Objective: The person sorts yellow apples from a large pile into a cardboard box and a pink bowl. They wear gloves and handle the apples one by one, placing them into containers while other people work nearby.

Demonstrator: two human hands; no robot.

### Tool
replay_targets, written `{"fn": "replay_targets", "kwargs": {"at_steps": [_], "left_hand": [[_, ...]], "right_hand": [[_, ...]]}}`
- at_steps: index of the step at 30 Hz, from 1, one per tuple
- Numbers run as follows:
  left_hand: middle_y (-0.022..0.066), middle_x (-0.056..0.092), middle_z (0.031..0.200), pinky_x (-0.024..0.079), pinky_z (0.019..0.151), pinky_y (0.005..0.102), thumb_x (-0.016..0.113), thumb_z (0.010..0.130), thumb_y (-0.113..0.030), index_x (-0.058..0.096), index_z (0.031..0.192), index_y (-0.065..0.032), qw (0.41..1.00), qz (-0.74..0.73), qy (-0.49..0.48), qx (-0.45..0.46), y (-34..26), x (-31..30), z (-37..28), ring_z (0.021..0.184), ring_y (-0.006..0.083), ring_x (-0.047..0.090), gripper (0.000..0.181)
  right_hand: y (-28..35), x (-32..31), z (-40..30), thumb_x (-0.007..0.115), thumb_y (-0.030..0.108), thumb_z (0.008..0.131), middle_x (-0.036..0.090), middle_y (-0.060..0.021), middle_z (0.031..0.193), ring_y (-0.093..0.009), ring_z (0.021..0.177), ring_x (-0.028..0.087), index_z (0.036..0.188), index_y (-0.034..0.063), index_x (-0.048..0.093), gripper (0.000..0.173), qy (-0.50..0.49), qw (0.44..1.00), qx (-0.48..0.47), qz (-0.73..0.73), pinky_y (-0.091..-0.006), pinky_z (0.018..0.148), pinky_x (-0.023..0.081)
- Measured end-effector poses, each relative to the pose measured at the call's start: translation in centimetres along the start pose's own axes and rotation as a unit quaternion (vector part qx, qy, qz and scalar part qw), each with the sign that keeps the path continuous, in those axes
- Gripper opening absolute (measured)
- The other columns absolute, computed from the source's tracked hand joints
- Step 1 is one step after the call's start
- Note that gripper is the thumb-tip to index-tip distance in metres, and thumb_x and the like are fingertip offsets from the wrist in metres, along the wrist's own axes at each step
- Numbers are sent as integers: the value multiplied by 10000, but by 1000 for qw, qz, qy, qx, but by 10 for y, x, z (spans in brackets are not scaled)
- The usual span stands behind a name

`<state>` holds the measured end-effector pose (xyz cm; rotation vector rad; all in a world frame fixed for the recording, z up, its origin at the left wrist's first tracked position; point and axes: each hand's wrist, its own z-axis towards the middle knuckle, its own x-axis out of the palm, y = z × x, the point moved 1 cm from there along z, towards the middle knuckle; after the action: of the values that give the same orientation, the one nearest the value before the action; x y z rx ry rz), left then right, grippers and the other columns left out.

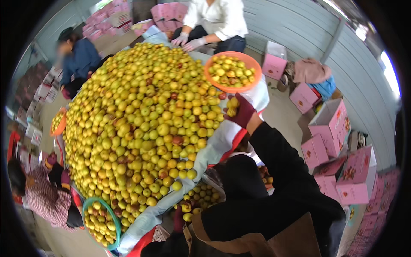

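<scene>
A large heap of yellow-green jujube fruits point(138, 128), a few of them reddish brown, lies on a cloth-covered table. My right hand point(242, 110), in a dark red glove, holds several yellow fruits point(232, 106) just below an orange basin point(258, 75) filled with fruits. Low in the view, my left hand point(179, 220), in a dark red glove too and partly hidden, has its fingers at a few fruits point(187, 217). Beside it, below the table's edge, is a plastic-lined container of fruits point(205, 196).
A teal basket of fruits point(118, 225) stands at the heap's lower left, a smaller orange basket point(61, 128) beyond it. Three co-workers sit around the table, one with white-gloved hands point(189, 41) at the far edge. Pink cartons point(330, 128) stand on the right.
</scene>
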<state>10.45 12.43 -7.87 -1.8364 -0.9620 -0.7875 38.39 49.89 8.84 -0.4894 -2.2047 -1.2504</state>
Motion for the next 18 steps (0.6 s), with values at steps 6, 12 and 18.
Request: {"fn": "replay_targets", "kwargs": {"at_steps": [6,12,18], "left_hand": [[181,498,1220,361,980,431,349,929,-471,372,1281,10,994,-43,100,-3,-4,7,9,1138,337,475,597],[180,481,1242,326,997,467,364,916,-483,360,1288,5,994,-92,53,-30,-3,12,0,1160,365,444,614],[169,463,1241,317,1006,456,407,893,-500,394,1249,-3,998,11,57,-24,-6,6,19,1154,351,439,612]], "right_hand": [[101,-20,14,605,429,816,468,-110,1220,-285,1103,461,1272,111,400,593,-111,977,-156,89,-473,926,401],[134,-24,49,484,394,888,306,-79,1405,-321,1229,365,1337,120,333,548,-180,962,-205,17,-482,967,352],[104,-72,27,536,349,854,484,-56,1121,-225,993,503,1187,117,465,412,-206,950,-233,1,-390,790,459]]}}
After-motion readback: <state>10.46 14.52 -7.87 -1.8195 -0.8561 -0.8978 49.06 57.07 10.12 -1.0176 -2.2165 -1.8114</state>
